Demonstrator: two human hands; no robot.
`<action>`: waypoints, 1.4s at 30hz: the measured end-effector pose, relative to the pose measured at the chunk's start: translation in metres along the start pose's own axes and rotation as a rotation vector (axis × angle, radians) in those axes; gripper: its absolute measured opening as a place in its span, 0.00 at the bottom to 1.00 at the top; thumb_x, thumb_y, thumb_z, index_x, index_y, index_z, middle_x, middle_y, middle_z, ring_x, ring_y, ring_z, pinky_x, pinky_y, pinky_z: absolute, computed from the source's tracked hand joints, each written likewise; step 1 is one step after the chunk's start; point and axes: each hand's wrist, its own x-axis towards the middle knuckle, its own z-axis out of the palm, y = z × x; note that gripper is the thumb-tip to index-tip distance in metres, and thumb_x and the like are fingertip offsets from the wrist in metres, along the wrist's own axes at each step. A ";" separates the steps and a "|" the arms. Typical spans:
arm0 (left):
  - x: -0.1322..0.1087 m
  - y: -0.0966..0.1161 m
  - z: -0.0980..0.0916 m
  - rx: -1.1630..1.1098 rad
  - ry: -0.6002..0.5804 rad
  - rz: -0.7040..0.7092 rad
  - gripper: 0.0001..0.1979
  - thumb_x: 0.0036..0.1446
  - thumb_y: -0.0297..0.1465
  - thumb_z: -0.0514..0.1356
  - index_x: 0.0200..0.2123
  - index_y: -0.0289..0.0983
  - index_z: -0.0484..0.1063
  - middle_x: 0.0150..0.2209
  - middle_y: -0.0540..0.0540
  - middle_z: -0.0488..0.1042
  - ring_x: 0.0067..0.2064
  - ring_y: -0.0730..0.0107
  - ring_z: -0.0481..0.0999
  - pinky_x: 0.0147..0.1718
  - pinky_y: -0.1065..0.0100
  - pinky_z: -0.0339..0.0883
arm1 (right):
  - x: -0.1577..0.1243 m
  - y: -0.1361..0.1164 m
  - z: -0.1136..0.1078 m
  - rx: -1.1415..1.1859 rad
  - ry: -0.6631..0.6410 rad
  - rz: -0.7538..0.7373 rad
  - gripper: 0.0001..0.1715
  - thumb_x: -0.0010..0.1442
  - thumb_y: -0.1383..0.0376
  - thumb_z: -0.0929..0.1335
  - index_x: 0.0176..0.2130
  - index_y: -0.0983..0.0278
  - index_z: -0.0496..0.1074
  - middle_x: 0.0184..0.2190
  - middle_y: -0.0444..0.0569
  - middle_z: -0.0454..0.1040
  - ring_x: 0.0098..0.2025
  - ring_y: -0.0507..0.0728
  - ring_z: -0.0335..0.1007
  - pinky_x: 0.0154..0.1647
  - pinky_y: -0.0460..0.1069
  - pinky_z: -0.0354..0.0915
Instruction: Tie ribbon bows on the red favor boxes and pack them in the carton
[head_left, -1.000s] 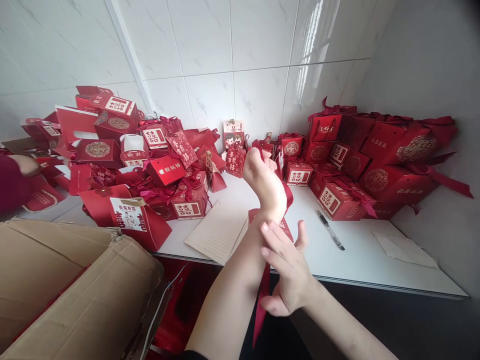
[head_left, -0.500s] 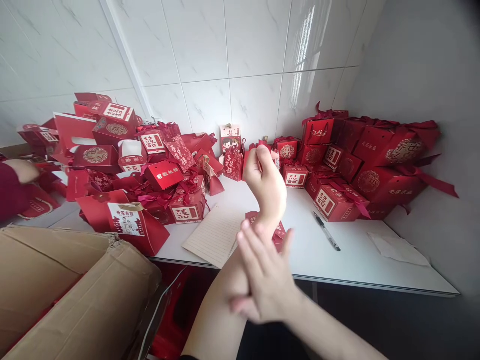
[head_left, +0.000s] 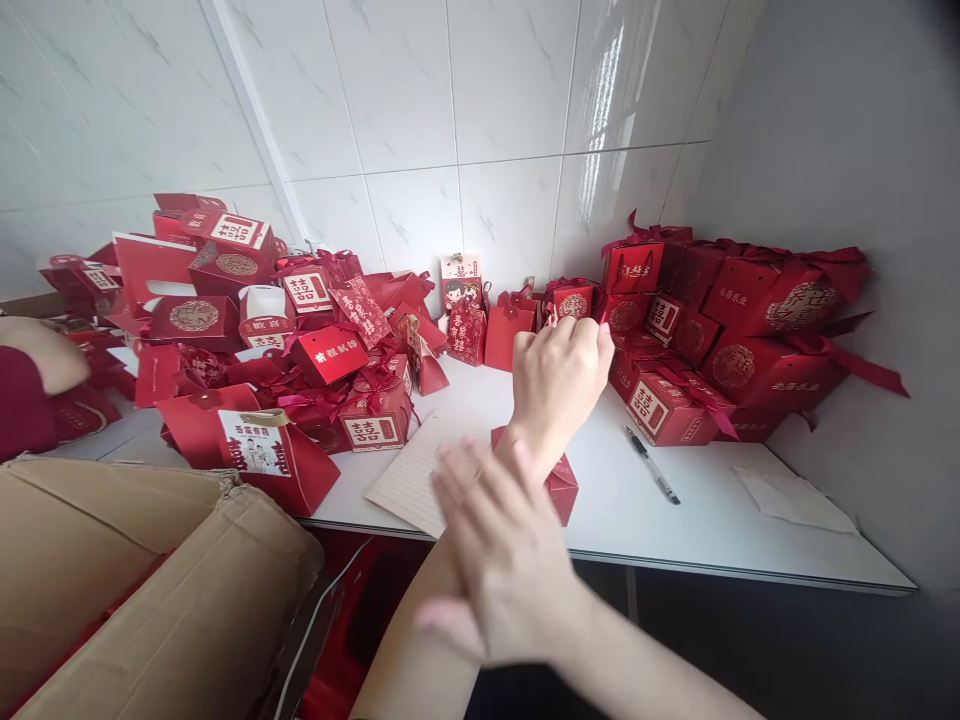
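Observation:
My left hand [head_left: 559, 378] is held up over the table as a loose fist, its back towards me, with nothing visible in it. Across my left forearm, just below the wrist, lies my right hand [head_left: 517, 560], its fingers stretched out and blurred by motion. Under the left wrist sits a small red gift box [head_left: 562, 490], partly hidden by my arms. A lined paper pad [head_left: 405, 480] lies beside it, also partly covered. To the right of my hands is a pen [head_left: 652, 465] on the white tabletop.
Red gift boxes [head_left: 375, 420] are heaped on the left, and more ribboned boxes [head_left: 776, 370] are stacked on the right. A cardboard carton [head_left: 150, 580] stands at the lower left. Another person's arm [head_left: 45, 355] reaches in at far left. A white tissue [head_left: 795, 498] lies near the wall.
My left fist has turned so its back shows, and it has shifted right and slightly down. My right hand has slid left and a little down along the left forearm.

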 end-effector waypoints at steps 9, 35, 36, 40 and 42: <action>0.016 -0.001 -0.021 -0.632 0.165 -0.574 0.14 0.55 0.28 0.56 0.18 0.37 0.63 0.16 0.55 0.59 0.17 0.79 0.57 0.23 0.73 0.52 | -0.029 -0.015 0.024 0.297 0.230 -0.329 0.17 0.61 0.60 0.59 0.34 0.64 0.73 0.47 0.48 0.72 0.53 0.57 0.63 0.60 0.51 0.57; 0.003 0.025 -0.016 -0.893 0.827 -0.575 0.13 0.56 0.32 0.52 0.21 0.37 0.55 0.19 0.57 0.49 0.17 0.83 0.50 0.22 0.75 0.54 | -0.019 -0.024 -0.012 1.298 0.150 1.250 0.25 0.53 0.46 0.67 0.36 0.66 0.68 0.24 0.51 0.75 0.25 0.59 0.74 0.22 0.49 0.69; 0.002 0.027 -0.016 -0.877 0.822 -0.548 0.13 0.56 0.32 0.52 0.20 0.37 0.55 0.19 0.57 0.49 0.17 0.82 0.51 0.22 0.75 0.54 | -0.019 -0.024 -0.013 1.334 0.139 1.272 0.26 0.53 0.45 0.66 0.34 0.66 0.67 0.23 0.50 0.75 0.23 0.58 0.72 0.22 0.49 0.69; 0.007 0.027 -0.018 -0.919 0.792 -0.527 0.14 0.57 0.31 0.51 0.20 0.37 0.53 0.20 0.56 0.48 0.17 0.83 0.50 0.22 0.75 0.55 | -0.021 -0.026 -0.010 1.284 0.181 1.241 0.24 0.53 0.46 0.66 0.35 0.65 0.68 0.25 0.50 0.75 0.24 0.57 0.72 0.23 0.48 0.69; 0.013 0.023 -0.021 -1.007 0.794 -0.591 0.13 0.57 0.30 0.50 0.21 0.37 0.54 0.20 0.57 0.47 0.16 0.84 0.49 0.22 0.75 0.55 | -0.023 -0.029 -0.007 1.232 0.217 1.182 0.22 0.52 0.52 0.69 0.41 0.63 0.67 0.31 0.49 0.75 0.31 0.58 0.73 0.29 0.48 0.70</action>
